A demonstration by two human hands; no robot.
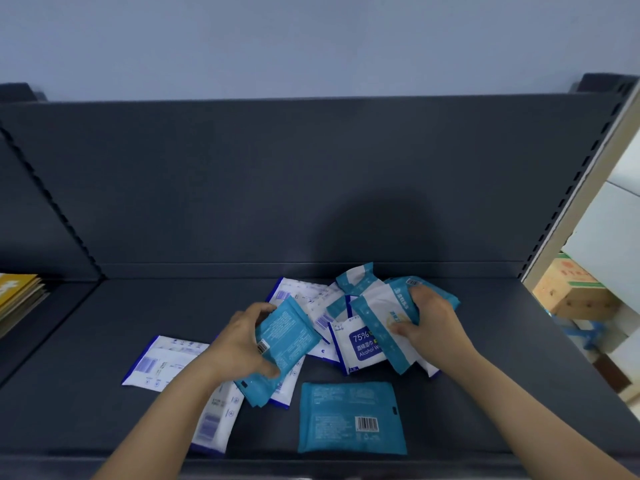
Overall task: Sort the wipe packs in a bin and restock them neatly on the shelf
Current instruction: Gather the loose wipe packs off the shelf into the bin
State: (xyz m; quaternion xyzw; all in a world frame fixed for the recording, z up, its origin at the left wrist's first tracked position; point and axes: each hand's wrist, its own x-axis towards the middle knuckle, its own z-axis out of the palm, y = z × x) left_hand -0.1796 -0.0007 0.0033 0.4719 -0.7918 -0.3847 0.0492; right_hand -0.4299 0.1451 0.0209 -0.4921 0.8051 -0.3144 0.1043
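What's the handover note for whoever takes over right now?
Left hand: grips a teal pack, barcode side up.
Right hand: grips a bunch of teal-and-white packs.
On the shelf: mixed pile in the middle, including an alcohol wipes pack; white packs lie at the left; a flat teal pack lies at the front.
Done: packs are on the shelf, but still mixed and in no rows. No bin in view.
Left: group by type, line up neatly.
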